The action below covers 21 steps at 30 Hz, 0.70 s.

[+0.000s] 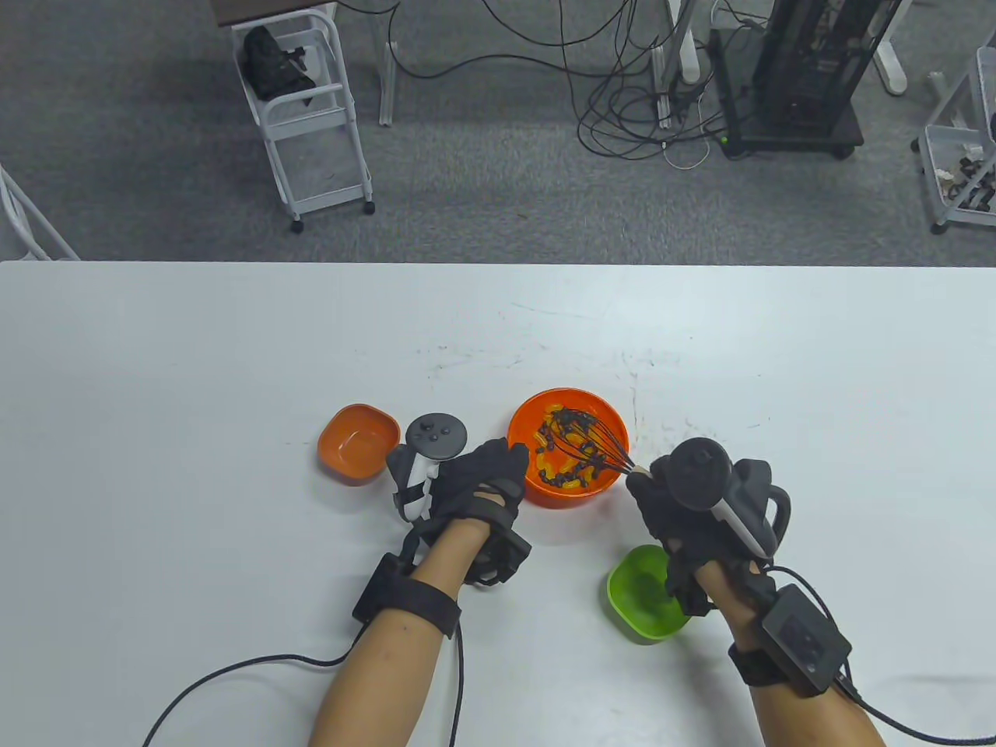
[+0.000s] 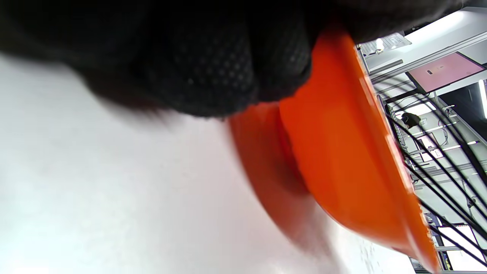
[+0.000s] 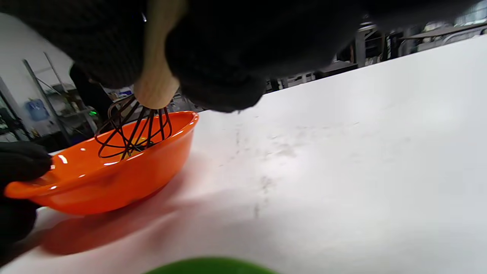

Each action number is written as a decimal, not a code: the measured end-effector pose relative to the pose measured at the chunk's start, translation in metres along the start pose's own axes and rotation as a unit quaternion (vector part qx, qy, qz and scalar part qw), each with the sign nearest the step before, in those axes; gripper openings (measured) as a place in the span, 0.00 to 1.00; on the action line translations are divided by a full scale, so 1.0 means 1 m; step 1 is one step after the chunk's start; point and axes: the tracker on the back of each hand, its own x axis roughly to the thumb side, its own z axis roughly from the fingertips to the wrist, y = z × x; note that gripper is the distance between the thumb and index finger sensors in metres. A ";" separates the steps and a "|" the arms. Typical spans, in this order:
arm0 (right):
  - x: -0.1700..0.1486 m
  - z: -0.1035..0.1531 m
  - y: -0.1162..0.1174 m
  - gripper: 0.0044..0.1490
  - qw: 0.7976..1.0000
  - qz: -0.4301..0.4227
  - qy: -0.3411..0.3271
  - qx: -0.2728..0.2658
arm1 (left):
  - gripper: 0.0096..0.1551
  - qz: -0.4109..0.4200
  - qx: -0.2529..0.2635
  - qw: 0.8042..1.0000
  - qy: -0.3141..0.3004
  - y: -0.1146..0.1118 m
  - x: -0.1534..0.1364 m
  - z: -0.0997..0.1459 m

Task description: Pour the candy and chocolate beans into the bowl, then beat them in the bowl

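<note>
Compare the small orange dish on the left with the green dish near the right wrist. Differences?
Colour: the small orange dish is orange, the green dish is bright green. Place: the orange dish sits left of the round orange bowl, beyond the left hand; the green dish sits nearer the person, partly hidden under the right hand. Shared: both are small, upright and look empty, though part of the green one's inside is hidden.

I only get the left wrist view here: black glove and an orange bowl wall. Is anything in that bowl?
Observer: Yes. The table view shows yellow candy and dark chocolate beans in the orange bowl.
Operator: Is the other hand busy?
Observer: The right hand grips a whisk by its wooden handle, wires down in the bowl.
Operator: Other dishes?
Observer: An empty small orange dish left of the left hand, and a green dish near the right wrist.
</note>
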 end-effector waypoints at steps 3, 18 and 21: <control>0.005 0.003 0.000 0.37 1.000 0.007 -0.015 -0.003 | 0.27 0.001 0.000 1.000 0.003 0.000 0.000 -0.001; 0.003 0.013 -0.034 0.36 0.997 0.076 -0.009 -0.004 | 0.27 0.006 -0.005 1.000 0.002 0.000 0.000 -0.001; 0.002 0.010 -0.027 0.36 0.997 0.077 0.002 -0.027 | 0.27 0.004 -0.004 1.000 0.002 0.000 0.000 -0.001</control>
